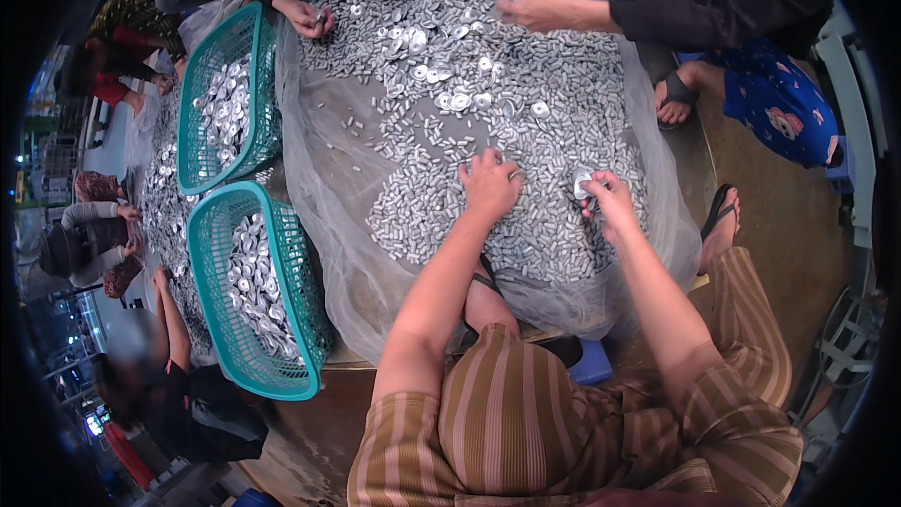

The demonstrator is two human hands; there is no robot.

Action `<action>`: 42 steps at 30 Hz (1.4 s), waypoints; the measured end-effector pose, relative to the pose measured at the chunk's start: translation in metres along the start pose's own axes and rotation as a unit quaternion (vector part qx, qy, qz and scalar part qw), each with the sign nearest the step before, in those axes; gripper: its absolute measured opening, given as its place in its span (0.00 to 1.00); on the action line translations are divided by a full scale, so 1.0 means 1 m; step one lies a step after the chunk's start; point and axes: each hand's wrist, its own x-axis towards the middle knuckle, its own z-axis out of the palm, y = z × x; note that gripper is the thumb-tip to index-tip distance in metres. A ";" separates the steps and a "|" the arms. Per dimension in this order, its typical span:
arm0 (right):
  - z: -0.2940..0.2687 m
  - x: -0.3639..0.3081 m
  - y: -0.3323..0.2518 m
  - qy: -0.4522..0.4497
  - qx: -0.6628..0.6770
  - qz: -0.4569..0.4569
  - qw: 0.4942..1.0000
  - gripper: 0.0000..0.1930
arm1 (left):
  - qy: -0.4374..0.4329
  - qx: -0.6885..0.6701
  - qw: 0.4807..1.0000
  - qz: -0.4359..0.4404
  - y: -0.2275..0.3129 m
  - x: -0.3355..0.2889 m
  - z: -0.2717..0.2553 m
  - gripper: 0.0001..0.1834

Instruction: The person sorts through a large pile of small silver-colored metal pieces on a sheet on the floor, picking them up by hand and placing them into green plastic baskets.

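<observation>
A wide layer of small grey metal cylinders lies spread over a translucent sheet in front of me. My left hand rests palm down on these pieces, its fingers apart and the tips among them. To its right, my right hand is closed around a shiny round metal disc, pinched between thumb and fingers just above the layer. Whether more pieces sit inside that hand is hidden. Similar shiny discs with raised centres lie loose on the cylinders, farther off beyond my left hand.
Two teal plastic baskets holding shiny discs stand at the left. A translucent mesh sheet drapes around the layer. Co-workers' hands reach in from the far side, one holding discs. Other people sit by another pile at far left.
</observation>
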 end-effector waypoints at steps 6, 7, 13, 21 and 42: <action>0.050 -0.025 0.001 0.024 -0.138 -0.300 0.944 0.10 | -0.060 -0.702 0.683 -0.190 0.021 -0.025 0.006 0.13; 0.062 -0.032 0.001 0.020 -0.171 -0.364 0.915 0.10 | -0.049 -0.803 0.552 -0.220 0.038 -0.031 0.005 0.14; 0.103 -0.061 -0.001 -0.032 -0.325 -0.512 0.795 0.12 | -0.071 -0.979 0.100 -0.162 0.031 -0.060 -0.005 0.16; 0.079 -0.049 0.002 -0.088 -0.419 -0.478 0.767 0.17 | 0.268 -0.875 0.281 -0.289 -0.060 -0.077 -0.108 0.12; -0.045 0.007 0.029 0.069 -0.602 -0.294 0.739 0.15 | -0.188 -0.333 0.919 0.098 0.007 -0.077 0.011 0.29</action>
